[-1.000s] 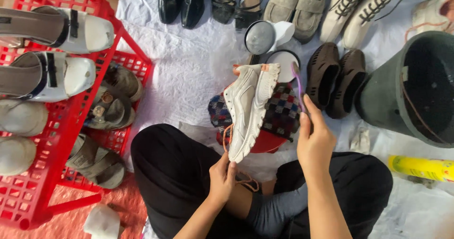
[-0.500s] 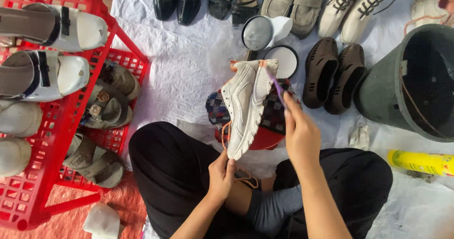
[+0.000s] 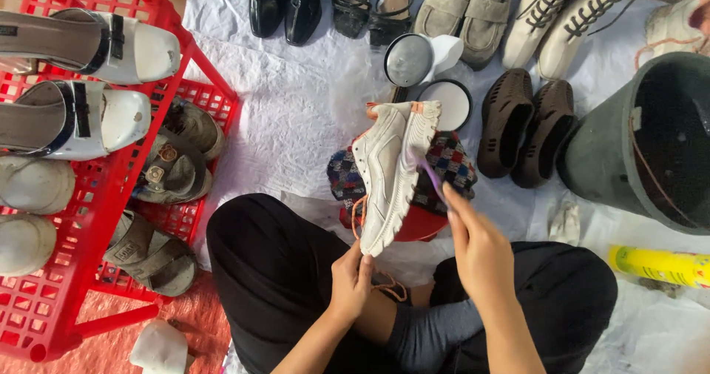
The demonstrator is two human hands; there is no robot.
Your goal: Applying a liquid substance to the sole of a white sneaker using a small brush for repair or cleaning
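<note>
My left hand (image 3: 352, 276) grips the toe end of a white chunky sneaker (image 3: 390, 170) with orange laces, holding it on its side above my lap. My right hand (image 3: 479, 250) holds a thin purple brush (image 3: 431, 178) whose tip touches the sneaker's sole edge. Under the shoe lie a checkered cloth (image 3: 451, 163) and a red object (image 3: 414, 226). Just beyond the sneaker sits an open round tin (image 3: 451, 102) with its lid (image 3: 410, 59) tipped up beside it.
A red plastic rack (image 3: 70, 285) at left holds white heeled sandals and brown sandals. Rows of shoes lie along the far side of a white sheet (image 3: 296, 100): black, beige, white lace-ups, brown clogs (image 3: 525, 126). A dark green bucket (image 3: 643, 145) and a yellow can (image 3: 662, 265) are at right.
My right hand has slid down and to the right along the sneaker's sole with the brush. The left hand keeps its hold on the shoe.
</note>
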